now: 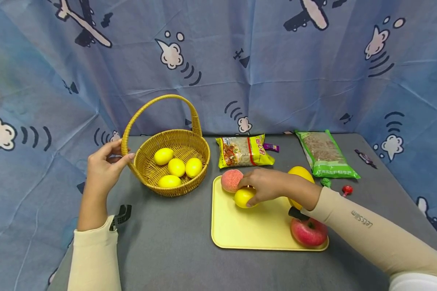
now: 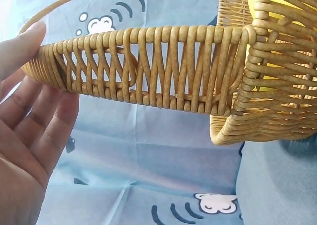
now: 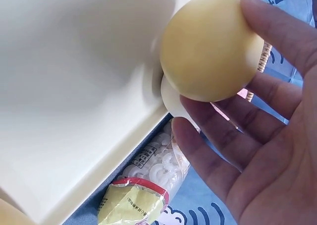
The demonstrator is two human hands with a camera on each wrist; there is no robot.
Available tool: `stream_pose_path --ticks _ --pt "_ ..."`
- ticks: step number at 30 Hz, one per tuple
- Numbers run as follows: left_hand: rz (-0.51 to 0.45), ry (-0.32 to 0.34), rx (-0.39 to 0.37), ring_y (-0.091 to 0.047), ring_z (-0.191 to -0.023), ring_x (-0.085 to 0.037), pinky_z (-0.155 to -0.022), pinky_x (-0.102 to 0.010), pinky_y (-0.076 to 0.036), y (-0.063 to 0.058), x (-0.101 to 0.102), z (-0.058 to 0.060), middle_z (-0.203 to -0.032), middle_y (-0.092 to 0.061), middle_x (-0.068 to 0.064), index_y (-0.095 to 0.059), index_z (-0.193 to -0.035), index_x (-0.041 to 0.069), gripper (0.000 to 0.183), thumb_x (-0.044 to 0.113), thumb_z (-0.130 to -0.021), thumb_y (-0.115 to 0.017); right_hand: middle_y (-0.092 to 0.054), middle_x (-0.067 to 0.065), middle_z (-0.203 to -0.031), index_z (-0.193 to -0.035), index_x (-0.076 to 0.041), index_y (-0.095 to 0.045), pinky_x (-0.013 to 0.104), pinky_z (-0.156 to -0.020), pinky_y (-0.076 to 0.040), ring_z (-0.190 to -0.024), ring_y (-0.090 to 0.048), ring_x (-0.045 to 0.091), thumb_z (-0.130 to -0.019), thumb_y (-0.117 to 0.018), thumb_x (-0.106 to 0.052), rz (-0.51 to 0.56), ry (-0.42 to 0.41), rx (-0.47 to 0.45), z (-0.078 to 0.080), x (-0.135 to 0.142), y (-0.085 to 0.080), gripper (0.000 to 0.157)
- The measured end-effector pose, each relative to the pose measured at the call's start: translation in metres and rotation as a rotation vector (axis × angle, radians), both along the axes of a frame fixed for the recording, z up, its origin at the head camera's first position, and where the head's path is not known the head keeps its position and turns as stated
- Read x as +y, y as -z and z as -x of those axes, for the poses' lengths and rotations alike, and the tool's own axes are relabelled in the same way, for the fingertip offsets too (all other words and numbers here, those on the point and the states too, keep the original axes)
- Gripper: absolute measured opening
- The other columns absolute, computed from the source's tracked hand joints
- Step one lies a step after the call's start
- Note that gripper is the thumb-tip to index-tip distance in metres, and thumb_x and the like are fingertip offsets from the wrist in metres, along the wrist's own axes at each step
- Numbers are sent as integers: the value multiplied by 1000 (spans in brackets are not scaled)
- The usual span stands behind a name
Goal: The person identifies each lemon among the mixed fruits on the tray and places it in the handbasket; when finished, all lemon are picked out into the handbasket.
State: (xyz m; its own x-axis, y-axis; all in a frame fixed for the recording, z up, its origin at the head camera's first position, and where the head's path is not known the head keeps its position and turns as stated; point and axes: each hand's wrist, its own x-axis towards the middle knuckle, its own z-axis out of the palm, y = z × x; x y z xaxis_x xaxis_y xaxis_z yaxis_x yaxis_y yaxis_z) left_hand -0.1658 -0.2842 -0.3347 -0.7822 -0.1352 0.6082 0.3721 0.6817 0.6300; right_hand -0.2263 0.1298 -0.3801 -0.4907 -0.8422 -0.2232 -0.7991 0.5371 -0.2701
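My left hand holds the handle of a golden wicker basket near its base, thumb on one side and fingers on the other. Several lemons lie inside the basket. Over the yellow tray, my right hand grips another lemon between thumb and fingers; the right wrist view shows this lemon close up. A pink peach sits just beyond it at the tray's back left corner. At the tray's right lie a red apple and a yellow fruit, partly hidden by my right forearm.
Behind the tray lies a yellow-ended food packet, with a purple wrapped sweet beside it. A green-edged bag is at the back right, near green, red and dark wrapped sweets. A patterned curtain hangs behind the table.
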Motion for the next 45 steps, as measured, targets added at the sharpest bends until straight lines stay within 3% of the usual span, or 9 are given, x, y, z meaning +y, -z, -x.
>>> stream_pose_path --ticks 5,13,21,26,35,45 --pt "-9 0 -4 -56 -80 -1 -67 -9 -48 7 -6 6 -90 -65 -7 -62 -113 7 44 10 -71 -75 -57 -7 -106 -115 -20 -60 27 -82 -44 -89 -51 9 -71 -71 -47 7 2 -7 -1 0 2 53" --pt "-23 23 3 -57 -80 -2 -67 -9 -48 -14 12 -6 -90 -64 -17 -60 -110 -3 39 2 -73 -72 -57 -7 -105 -115 -19 -60 28 -82 -45 -89 -52 10 -71 -71 -47 18 7 -19 -1 1 3 53" --pt "-44 41 0 -57 -80 -1 -67 -9 -48 -15 14 -7 -91 -63 -20 -60 -111 -3 40 2 -74 -71 -58 -7 -106 -115 -19 -60 28 -83 -45 -90 -52 10 -71 -71 -45 23 4 -20 -2 2 5 53" --pt "-50 39 -7 -57 -79 -2 -67 -10 -48 -12 13 -7 -90 -63 -19 -60 -111 -3 39 1 -73 -71 -59 -7 -106 -115 -19 -60 28 -83 -45 -89 -52 9 -71 -72 -44 26 -4 -18 -3 3 9 52" --pt "-47 18 -14 -57 -80 -2 -67 -10 -48 8 -4 7 -90 -64 -12 -62 -112 4 43 6 -71 -74 -57 -8 -108 -116 -21 -60 27 -83 -44 -90 -51 8 -71 -71 -47 1 8 -24 -2 4 11 54" --pt "-59 6 -23 -57 -81 -2 -68 -10 -48 8 -7 8 -92 -64 -14 -61 -114 4 44 8 -72 -73 -57 -7 -109 -115 -17 -60 29 -85 -44 -94 -51 11 -70 -74 -40 18 -5 -68 -3 4 10 53"
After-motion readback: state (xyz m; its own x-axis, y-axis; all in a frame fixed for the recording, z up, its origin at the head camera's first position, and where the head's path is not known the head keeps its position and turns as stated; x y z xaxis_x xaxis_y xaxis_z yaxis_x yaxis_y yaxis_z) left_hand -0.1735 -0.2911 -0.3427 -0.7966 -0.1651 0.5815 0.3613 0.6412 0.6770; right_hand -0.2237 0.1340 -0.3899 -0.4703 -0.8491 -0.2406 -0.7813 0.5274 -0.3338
